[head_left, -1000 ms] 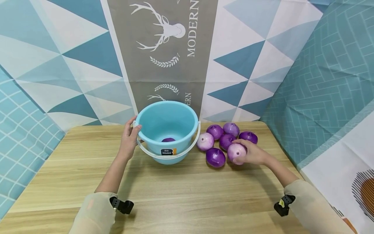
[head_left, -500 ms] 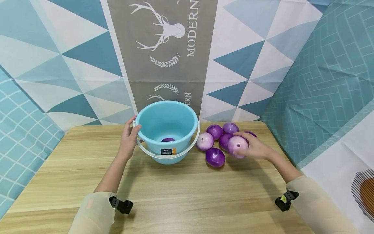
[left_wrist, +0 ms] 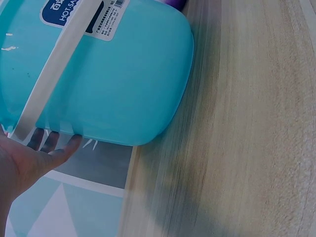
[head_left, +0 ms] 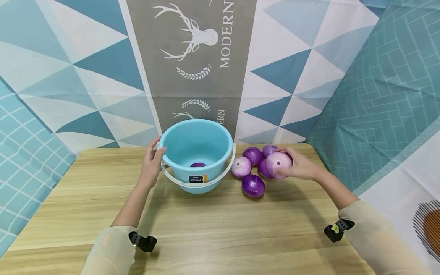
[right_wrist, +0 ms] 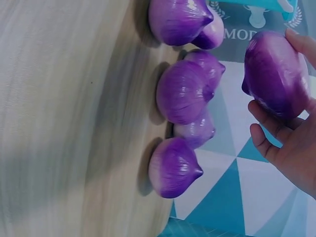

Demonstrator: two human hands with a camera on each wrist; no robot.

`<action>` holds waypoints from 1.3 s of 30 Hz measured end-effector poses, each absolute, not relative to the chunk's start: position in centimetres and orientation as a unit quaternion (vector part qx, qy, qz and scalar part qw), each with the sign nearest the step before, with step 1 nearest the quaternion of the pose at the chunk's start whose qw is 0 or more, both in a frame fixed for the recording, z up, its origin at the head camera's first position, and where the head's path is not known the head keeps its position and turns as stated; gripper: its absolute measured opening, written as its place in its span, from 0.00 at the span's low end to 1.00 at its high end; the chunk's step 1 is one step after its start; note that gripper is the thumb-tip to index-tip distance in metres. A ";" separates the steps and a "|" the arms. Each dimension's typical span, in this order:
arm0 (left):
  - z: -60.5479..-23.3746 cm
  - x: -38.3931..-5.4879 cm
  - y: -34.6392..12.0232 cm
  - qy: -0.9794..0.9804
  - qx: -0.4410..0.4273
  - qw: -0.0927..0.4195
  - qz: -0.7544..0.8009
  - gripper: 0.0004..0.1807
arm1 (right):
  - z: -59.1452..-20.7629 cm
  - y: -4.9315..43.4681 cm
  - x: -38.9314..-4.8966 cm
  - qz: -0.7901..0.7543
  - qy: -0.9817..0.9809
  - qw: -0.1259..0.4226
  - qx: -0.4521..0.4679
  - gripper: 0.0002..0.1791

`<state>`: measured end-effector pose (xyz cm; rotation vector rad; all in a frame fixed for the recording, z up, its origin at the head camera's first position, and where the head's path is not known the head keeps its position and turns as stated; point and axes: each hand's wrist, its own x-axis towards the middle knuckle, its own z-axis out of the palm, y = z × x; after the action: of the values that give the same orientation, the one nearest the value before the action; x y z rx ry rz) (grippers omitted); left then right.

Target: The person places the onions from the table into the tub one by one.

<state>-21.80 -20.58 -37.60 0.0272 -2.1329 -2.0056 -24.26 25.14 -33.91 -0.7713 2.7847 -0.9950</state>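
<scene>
- Fingers point(right_wrist: 266, 119) of the right hand point(head_left: 300, 164) are curled around the held onion point(head_left: 279, 165), thumb opposing them; I read the grasp as secure.
- Held onion position: right of centre in the head view, raised clear of the surface point(head_left: 206, 236).
- Held onion axis: in the right wrist view I see its pointed tip aimed to frame left, toward the surface; in the head view its pale root end faces the camera.
- Governing relation: the bucket point(head_left: 187, 173), upright with its mouth upward, lies to frame left of the held onion and well apart from it. Several loose onions point(right_wrist: 183, 92) occupy the space between.
- Left hand point(head_left: 150, 164) is at the bucket, thumb at the rim and fingers against the outer wall, on the side away from the held onion.
- Handle point(head_left: 197, 185) hangs across the bucket's near side, below the mouth.
- One purple onion point(head_left: 198, 165) shows inside the bucket.
</scene>
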 end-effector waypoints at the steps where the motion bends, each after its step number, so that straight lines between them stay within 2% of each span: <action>1: -37.6 -21.8 -20.6 -0.724 0.010 0.107 -0.681 0.29 | -33.8 25.1 -24.2 -0.326 0.910 0.044 -0.252 0.37; 30: -37.7 -21.8 -20.6 -0.718 0.003 0.105 -0.688 0.29 | -31.8 23.3 -24.1 -0.298 0.916 0.029 -0.267 0.36; 39: -37.7 -21.8 -20.7 -0.716 -0.002 0.105 -0.690 0.29 | -31.4 22.9 -24.3 -0.310 0.911 0.040 -0.268 0.36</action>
<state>-21.80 -20.66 -37.72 -0.0058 -2.1109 -2.0332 -24.26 22.88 -31.41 -0.8212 2.7935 -0.9488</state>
